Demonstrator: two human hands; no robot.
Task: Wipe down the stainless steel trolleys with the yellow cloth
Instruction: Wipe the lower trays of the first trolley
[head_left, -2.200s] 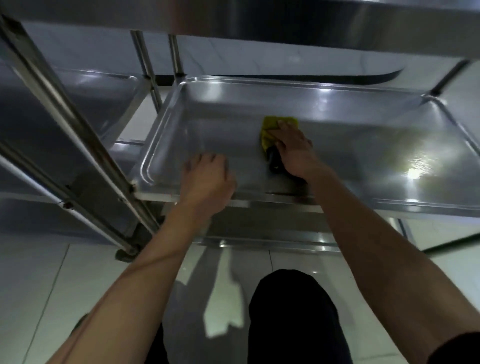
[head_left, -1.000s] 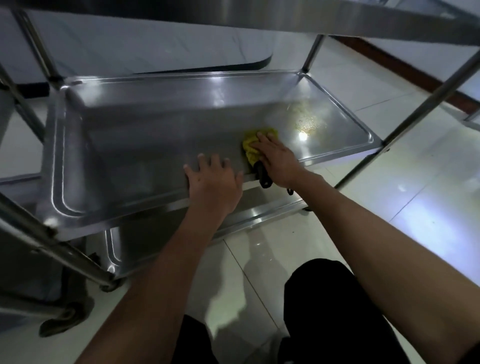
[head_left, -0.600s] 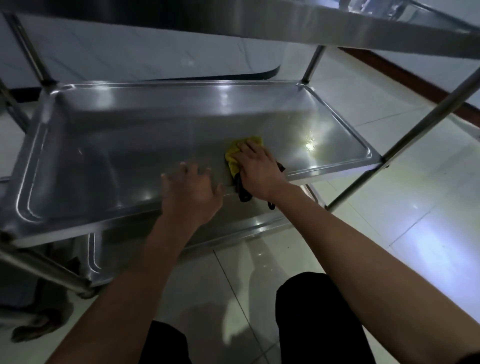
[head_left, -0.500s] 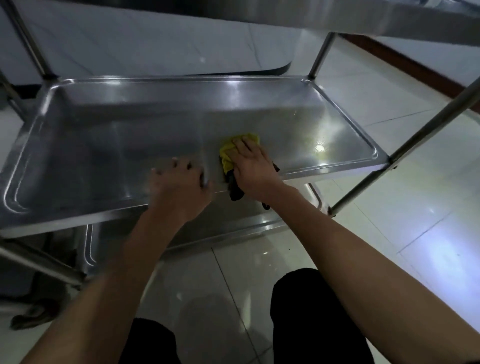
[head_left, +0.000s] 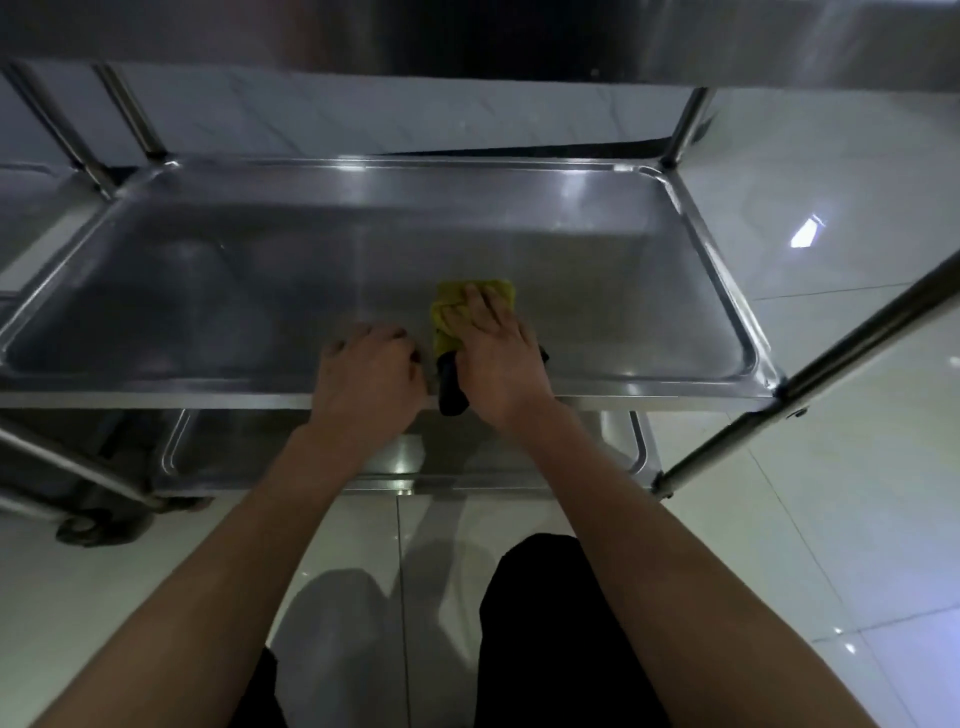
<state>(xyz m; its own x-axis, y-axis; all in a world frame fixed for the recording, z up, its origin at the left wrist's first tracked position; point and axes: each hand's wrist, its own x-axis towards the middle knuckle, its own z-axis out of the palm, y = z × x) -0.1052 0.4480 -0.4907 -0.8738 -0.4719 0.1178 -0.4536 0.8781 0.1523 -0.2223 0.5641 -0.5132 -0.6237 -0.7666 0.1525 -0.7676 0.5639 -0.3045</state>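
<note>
The middle shelf (head_left: 208, 291) of the stainless steel trolley lies in front of me. My right hand (head_left: 496, 353) presses the yellow cloth (head_left: 448, 312) flat onto the shelf near the middle of its front rim, fingers stretched over it. A dark part of the cloth (head_left: 451, 387) sticks out under the palm, over the rim. Just left of it, my left hand (head_left: 369, 374) rests on the shelf by the front rim, with its fingers loosely bent and nothing in them.
The top shelf (head_left: 519, 41) overhangs the view. A lower shelf (head_left: 260, 462) shows beneath, with a castor (head_left: 98, 525) at the left. An upright post (head_left: 857, 338) stands at the right. A second trolley (head_left: 31, 208) is at the far left. My knee (head_left: 545, 623) is on the tiled floor.
My right hand has slid the cloth along the front of the shelf. My left hand moved along with it. My view swung back, square to the trolley.
</note>
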